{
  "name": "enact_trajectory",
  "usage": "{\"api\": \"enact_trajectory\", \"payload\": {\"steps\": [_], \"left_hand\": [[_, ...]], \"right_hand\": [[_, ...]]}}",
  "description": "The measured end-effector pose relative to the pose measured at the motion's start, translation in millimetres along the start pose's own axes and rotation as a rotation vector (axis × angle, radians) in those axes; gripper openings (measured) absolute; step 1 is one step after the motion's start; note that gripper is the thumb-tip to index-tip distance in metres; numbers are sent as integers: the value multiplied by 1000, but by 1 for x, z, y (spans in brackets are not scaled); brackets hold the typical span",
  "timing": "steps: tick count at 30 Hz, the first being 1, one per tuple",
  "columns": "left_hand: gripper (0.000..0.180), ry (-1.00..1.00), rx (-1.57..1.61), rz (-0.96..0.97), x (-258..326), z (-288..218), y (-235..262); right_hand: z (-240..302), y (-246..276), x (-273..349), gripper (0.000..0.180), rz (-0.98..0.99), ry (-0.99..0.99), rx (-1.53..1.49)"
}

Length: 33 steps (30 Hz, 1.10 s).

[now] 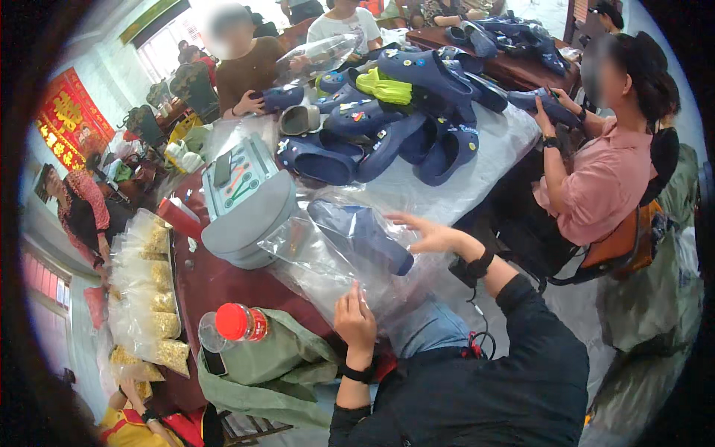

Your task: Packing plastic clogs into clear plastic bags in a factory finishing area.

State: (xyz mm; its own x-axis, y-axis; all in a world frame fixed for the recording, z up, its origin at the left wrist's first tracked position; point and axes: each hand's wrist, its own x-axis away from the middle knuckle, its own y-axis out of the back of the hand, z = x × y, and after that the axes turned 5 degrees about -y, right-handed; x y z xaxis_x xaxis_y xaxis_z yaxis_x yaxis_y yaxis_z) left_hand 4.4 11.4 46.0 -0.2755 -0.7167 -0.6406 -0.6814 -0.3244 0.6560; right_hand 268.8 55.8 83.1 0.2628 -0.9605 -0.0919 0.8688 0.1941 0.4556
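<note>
The left hand [355, 322] pinches the near edge of a clear plastic bag [320, 253] holding a blue clog [363, 235], while the right hand [430, 235] rests fingers-spread on its far right side.

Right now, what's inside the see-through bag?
A blue clog shoe lies inside the clear plastic bag, which the left hand grips. The crinkled plastic hides whether a second shoe is in there.

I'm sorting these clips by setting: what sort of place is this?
Probably a small workshop where footwear is packed by hand. A pile of blue clogs covers the table, several people sit around it, and the left hand and right hand handle a clear plastic bag with a clog inside.
</note>
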Motion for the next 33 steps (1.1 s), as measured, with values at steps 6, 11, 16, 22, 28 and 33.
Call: {"api": "enact_trajectory", "payload": {"steps": [6,11,16,22,28,33], "left_hand": [[38,-31,-2,-25,-1,0,2],[34,125,17,14,7,2,5],[29,163,73,-18,15,3,-5],[25,238,132,42,17,5,-1],[27,200,109,37,21,7,-3],[28,238,163,77,15,-1,-4]], "right_hand": [[-9,21,-52,81,-153,-38,130],[23,56,-83,85,492,-271,301],[-13,58,-125,65,-252,-123,482],[-22,93,-178,77,-947,-204,1150],[-35,116,-171,90,-535,-521,1123],[-48,100,-140,45,-284,-295,934]]}}
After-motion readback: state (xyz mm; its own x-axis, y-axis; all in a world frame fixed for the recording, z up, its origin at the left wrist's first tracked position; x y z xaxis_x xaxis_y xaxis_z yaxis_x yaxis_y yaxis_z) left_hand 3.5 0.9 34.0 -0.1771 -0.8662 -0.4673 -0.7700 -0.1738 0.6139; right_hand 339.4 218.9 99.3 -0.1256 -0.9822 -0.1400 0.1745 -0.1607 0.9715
